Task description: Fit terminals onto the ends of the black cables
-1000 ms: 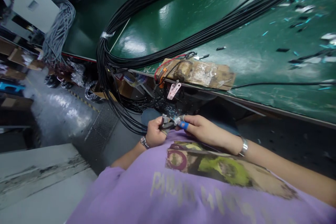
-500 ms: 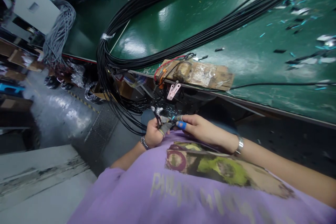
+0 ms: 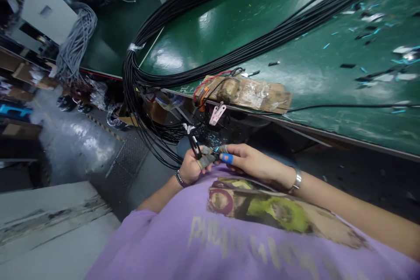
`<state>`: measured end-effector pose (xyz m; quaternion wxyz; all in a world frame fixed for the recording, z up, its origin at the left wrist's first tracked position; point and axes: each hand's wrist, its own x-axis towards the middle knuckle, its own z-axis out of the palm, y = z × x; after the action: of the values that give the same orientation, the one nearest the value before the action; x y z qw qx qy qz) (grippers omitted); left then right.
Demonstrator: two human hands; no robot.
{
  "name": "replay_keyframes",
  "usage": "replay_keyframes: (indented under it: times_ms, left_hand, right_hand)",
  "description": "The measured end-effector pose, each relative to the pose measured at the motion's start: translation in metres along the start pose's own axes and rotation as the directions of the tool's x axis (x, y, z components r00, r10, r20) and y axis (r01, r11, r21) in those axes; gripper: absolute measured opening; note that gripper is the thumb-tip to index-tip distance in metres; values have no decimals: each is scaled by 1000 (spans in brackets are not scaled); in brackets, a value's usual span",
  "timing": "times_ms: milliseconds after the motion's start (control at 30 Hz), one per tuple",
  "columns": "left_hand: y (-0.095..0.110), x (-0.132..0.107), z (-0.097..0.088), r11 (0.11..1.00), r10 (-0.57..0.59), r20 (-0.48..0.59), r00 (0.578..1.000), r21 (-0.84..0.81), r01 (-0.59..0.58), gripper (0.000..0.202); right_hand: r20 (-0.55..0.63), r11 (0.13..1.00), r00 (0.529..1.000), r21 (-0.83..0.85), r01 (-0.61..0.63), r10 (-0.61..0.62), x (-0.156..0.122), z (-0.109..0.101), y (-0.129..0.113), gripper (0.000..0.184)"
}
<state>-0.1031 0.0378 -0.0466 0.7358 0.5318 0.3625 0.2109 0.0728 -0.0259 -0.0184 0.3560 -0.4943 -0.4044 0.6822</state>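
Note:
My left hand is closed around a black cable whose stripped, whitish end sticks up above the fingers. Grey tape covers some of its fingertips. Facing it, my right hand pinches at the same spot, with blue tape on one finger and grey on another. A small bit of light-blue wire shows between the two sets of fingertips. Both hands are close together in front of the purple shirt, below the table edge. The exact grip is partly hidden by the fingers.
A long bundle of black cables loops across the green table and hangs over its edge. A wooden board with a pink clip lies at the edge. Cable scraps litter the right; grey cables hang at left.
The cable end in my left hand has swung up and left and stands more upright. Both hands stay together in nearly the same place; the view shifts slightly.

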Motion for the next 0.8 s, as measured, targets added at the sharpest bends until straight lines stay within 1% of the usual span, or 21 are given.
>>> replay_keyframes:
  times_ms: [100, 200, 267, 367, 433, 567, 633, 733, 800]
  left_hand:
    - [-2, 0, -1, 1000, 5, -18, 1000, 5, -5, 46]
    - [-1, 0, 1, 999, 11, -19, 1000, 30, -10, 43]
    - [0, 0, 3, 999, 7, -3, 1000, 43, -7, 43]
    - [2, -1, 5, 998, -4, 15, 1000, 64, 3, 45]
    - [4, -1, 6, 997, -4, 20, 1000, 75, 3, 46]
    - [6, -2, 5, 996, 2, 53, 999, 87, -6, 48]
    - [6, -2, 5, 996, -6, 56, 998, 89, 1, 48]
    - [8, -1, 5, 996, -10, 37, 999, 83, 7, 47]
    - [9, 0, 5, 997, -7, 37, 999, 82, 4, 47]
  right_hand:
    - [-12, 998, 998, -37, 53, -54, -1, -3, -3, 49]
    - [-123, 990, 983, -64, 129, -136, -1, -5, -8, 46]
    - [-201, 985, 966, -86, 148, -163, 0, -5, -11, 44]
    - [-253, 981, 950, -102, 164, -185, 4, -4, -12, 43]
    - [-248, 987, 955, -66, 150, -162, 8, -2, -9, 44]
    - [-184, 995, 983, 104, 7, 12, 16, 1, 2, 51]
    - [-164, 987, 985, 159, -30, 56, 18, 3, 6, 52]
    - [-157, 979, 987, 203, -1, 34, 17, 4, 7, 50]
    - [-151, 977, 988, 206, 50, -19, 16, 3, 5, 49]
